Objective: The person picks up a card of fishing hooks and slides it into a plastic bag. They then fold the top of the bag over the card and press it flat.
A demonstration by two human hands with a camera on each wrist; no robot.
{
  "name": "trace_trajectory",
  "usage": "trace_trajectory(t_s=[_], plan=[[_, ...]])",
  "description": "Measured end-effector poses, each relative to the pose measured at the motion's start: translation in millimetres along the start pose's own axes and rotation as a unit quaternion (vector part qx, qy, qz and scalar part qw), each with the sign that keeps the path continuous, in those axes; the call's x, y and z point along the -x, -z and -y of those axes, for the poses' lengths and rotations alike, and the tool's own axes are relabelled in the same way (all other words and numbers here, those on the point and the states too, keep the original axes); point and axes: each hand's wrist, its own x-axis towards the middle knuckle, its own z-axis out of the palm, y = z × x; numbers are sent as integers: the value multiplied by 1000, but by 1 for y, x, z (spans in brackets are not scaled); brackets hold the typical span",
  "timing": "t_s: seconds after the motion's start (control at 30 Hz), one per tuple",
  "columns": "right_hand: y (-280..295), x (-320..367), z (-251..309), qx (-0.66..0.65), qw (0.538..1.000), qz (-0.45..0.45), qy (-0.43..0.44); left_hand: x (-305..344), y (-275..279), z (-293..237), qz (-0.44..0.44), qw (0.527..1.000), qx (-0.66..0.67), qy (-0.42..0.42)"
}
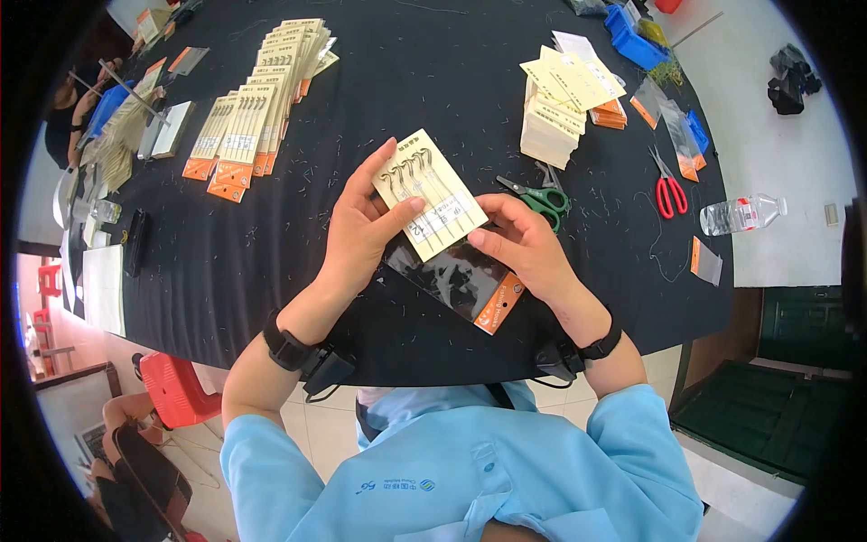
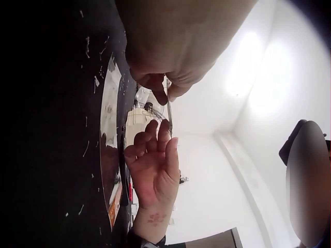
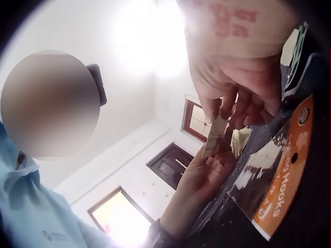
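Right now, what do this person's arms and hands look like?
The left hand and right hand are bare. Light blue short sleeves cover the upper arms. Each wrist wears a black strap with a black box and a dark cable; reddish marks show on the right wrist.

The head view is bright and mostly sharp, with fisheye bending and black corners; glare streaks the clear plastic bag (image 1: 449,274). In the wrist views, overhead light (image 2: 245,67) blows out white, shading the left hand (image 2: 173,51).
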Motion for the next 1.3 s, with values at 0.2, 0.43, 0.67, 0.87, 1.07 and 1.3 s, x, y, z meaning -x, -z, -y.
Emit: trace_trajectory(t_s=[0.2, 0.43, 0.67, 0.87, 1.07, 1.3], plan=[[2, 0, -1, 20, 999, 1, -25, 0, -1, -2, 6, 1000, 2, 0], [3, -1, -5, 20, 1000, 4, -11, 0, -1, -2, 5, 1000, 15, 12], [3, 0, -8, -1, 1000, 8, 0, 0, 0, -3, 10, 999, 39, 35], [4, 0, -8, 3, 999, 25, 19, 1, 0, -5, 14, 993, 78, 85], [2, 0, -5, -12, 999, 35, 34, 1, -1, -5, 14, 991, 84, 99], [3, 0, -9, -37, 998, 36, 42, 1, 0, -4, 10, 990, 96, 104]])
